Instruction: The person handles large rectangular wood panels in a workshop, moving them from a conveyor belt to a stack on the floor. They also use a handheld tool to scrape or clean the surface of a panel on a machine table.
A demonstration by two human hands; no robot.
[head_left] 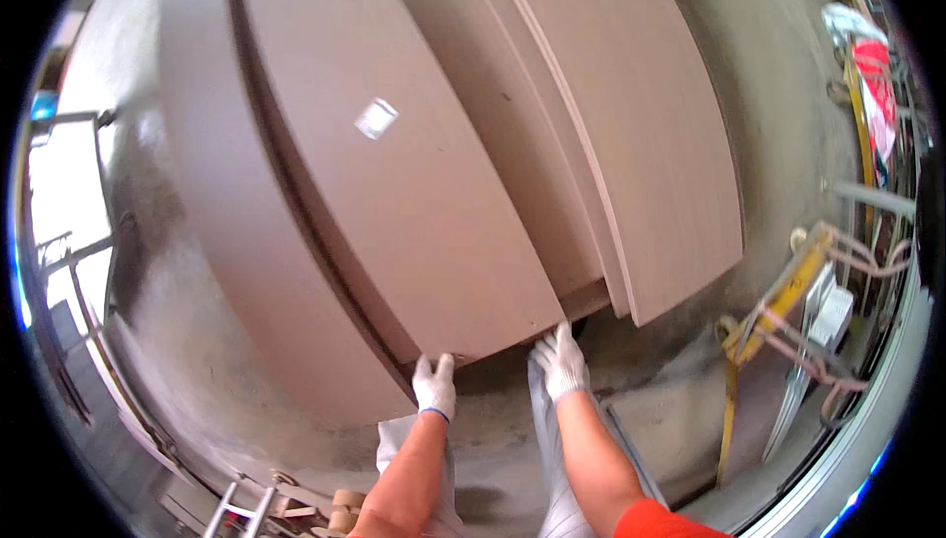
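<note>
Brown board (424, 193), edge beside floor (501, 390)

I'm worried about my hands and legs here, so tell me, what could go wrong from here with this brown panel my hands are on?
Your left hand and right hand are at the near edge of the labelled brown panel, so your fingers might get pinched if it slips. Your legs are close to that edge, so a dropped panel could hit them.
</note>
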